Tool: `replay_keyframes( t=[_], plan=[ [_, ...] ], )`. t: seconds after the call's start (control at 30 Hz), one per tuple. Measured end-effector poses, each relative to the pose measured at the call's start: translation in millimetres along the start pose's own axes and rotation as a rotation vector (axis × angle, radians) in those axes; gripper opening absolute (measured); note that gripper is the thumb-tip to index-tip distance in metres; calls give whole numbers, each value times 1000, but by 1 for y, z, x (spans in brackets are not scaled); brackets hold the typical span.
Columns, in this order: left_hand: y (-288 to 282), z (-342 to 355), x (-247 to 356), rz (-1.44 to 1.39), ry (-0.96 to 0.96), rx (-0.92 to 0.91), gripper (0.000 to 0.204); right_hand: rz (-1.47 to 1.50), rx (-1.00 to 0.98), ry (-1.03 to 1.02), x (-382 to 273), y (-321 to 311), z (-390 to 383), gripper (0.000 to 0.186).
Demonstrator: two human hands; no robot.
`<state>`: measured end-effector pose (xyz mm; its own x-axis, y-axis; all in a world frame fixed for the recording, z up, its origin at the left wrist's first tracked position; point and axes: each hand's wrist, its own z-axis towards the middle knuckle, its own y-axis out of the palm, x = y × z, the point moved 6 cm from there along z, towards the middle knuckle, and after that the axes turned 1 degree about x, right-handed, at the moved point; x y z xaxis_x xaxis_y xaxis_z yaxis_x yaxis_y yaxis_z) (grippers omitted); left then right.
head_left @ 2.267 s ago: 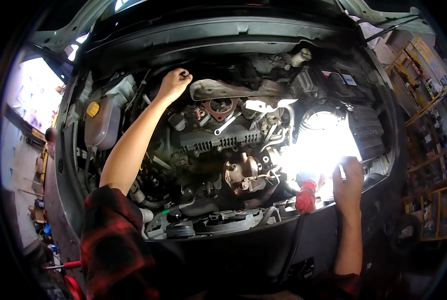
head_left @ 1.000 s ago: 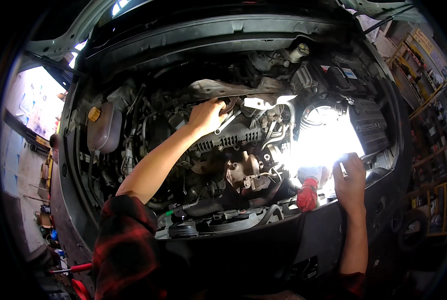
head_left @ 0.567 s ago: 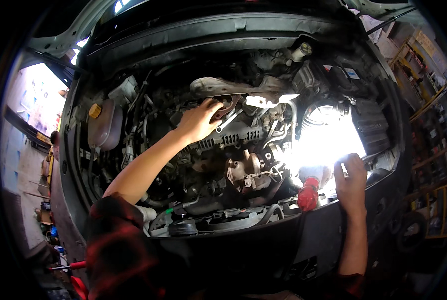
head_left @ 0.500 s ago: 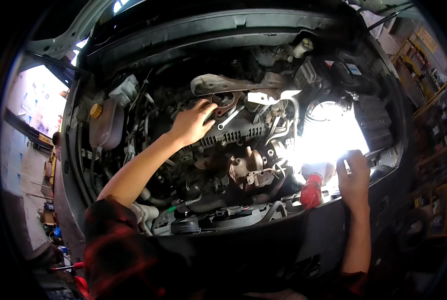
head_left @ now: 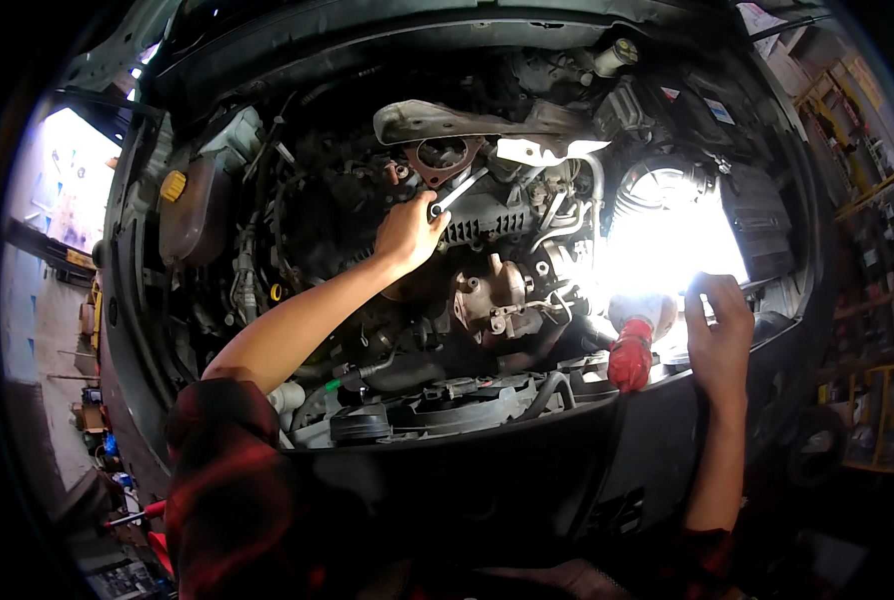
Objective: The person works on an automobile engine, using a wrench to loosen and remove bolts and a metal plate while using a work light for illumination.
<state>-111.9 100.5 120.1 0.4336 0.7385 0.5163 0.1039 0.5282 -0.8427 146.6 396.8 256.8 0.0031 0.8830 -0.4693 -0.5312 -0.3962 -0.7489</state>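
I lean over an open car engine bay. My left hand reaches into the middle of the engine and grips a metal wrench that points up and right toward a rusty round gasket flange. My right hand rests on the front edge of the bay at the right, fingers bent over the rim, holding nothing. A work lamp with a red handle sits just left of that hand and throws a strong white glare over the right side of the engine.
A coolant tank with a yellow cap sits at the bay's left. A heat shield spans the back. Hoses and a radiator fan shroud line the front. Yellow shelving stands at the right, a bright doorway at the left.
My left hand moved from the back left of the bay down to the engine's middle and now holds the wrench there. My right hand stayed on the front edge.
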Motion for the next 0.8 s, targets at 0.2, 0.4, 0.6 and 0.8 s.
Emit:
replay_keyframes(
  t=[0.2,0.4,0.6,0.8],
  plan=[
    [34,19,-29,-227,-203,7,22,17,-12,65,4,-1,-2,10],
    [6,-4,-23,-204,-119,-32,30,26,-44,114,9,10,-4,16],
    [-108,-69,34,186,131,-490,29,-145,-290,-64,-30,7,-11,37],
    [-321,-173,95,187,222,171,24,-225,-594,-272,-94,21,-18,48]
  ],
)
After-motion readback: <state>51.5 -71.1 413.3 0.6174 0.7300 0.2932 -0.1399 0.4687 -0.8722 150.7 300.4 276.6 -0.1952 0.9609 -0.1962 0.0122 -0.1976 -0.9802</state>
